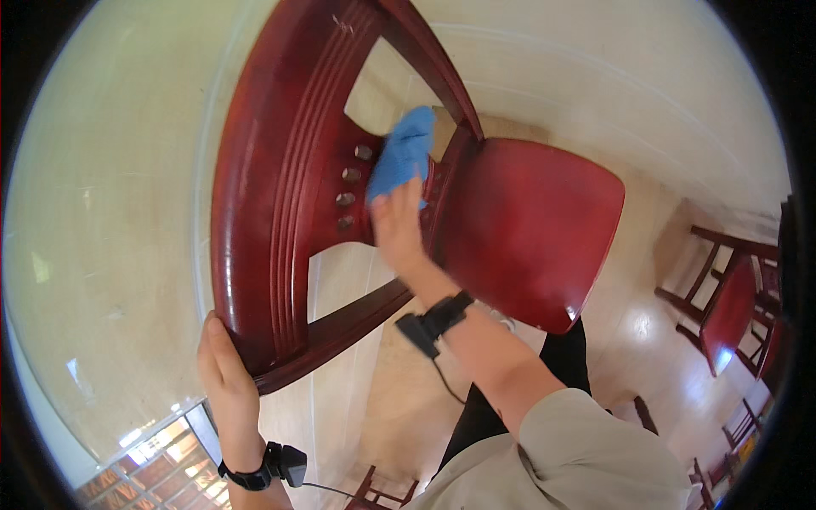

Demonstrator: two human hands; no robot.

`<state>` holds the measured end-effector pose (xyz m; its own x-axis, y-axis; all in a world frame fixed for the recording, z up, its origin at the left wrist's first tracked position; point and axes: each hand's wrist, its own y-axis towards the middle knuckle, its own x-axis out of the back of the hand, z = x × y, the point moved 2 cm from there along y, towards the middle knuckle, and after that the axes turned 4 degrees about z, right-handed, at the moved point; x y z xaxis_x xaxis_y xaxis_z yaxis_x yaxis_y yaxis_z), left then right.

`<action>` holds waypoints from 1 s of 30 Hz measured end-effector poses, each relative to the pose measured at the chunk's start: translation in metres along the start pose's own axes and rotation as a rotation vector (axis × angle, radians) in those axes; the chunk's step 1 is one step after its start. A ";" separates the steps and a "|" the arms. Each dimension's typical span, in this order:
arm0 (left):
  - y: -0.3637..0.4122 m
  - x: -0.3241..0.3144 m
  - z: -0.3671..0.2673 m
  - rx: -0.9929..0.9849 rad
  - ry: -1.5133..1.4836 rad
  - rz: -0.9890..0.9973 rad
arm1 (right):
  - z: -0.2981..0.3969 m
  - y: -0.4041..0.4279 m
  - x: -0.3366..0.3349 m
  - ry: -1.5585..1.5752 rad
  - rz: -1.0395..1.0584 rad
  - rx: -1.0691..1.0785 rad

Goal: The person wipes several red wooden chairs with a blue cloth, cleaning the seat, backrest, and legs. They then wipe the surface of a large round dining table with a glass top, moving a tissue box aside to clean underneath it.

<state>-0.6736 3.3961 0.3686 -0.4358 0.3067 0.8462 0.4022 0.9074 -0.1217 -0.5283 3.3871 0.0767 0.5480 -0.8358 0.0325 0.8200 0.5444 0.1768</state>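
Note:
A dark red wooden chair with a carved, slotted backrest is before me. My left hand grips the outer corner of the backrest's wide top rail, at lower left. My right hand reaches across to the pierced centre splat and presses a blue cloth against it. Its fingers lie over the cloth's lower end, slightly blurred. A row of several oval holes shows beside the cloth. Both wrists wear black straps with a small device and a cable.
More dark red wooden chairs stand at the right, and part of another shows at the bottom. Pale glossy tiles lie at the left. A metal grid with glass panes is at lower left. My black-trousered leg is beside the seat.

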 end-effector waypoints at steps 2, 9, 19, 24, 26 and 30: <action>-0.001 0.000 -0.002 -0.050 0.010 -0.027 | -0.072 -0.008 0.003 -0.095 -0.037 -0.247; -0.003 0.001 -0.002 -0.107 0.080 -0.074 | -0.135 -0.023 0.000 -0.284 -0.018 -0.447; -0.004 0.003 0.005 -0.074 0.059 -0.076 | 0.155 -0.116 0.052 0.077 0.528 0.198; -0.004 0.004 0.009 -0.048 -0.010 -0.123 | 0.097 -0.137 0.022 0.024 0.307 0.338; -0.004 0.006 0.010 -0.052 0.017 -0.157 | 0.047 -0.146 0.020 -0.024 0.302 0.319; -0.004 0.006 0.011 -0.053 0.012 -0.142 | -0.035 -0.166 0.042 -0.265 0.307 0.057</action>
<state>-0.6868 3.3972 0.3682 -0.4823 0.1723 0.8589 0.3788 0.9251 0.0272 -0.6359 3.2638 0.0146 0.6983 -0.6281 0.3432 0.6102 0.7731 0.1732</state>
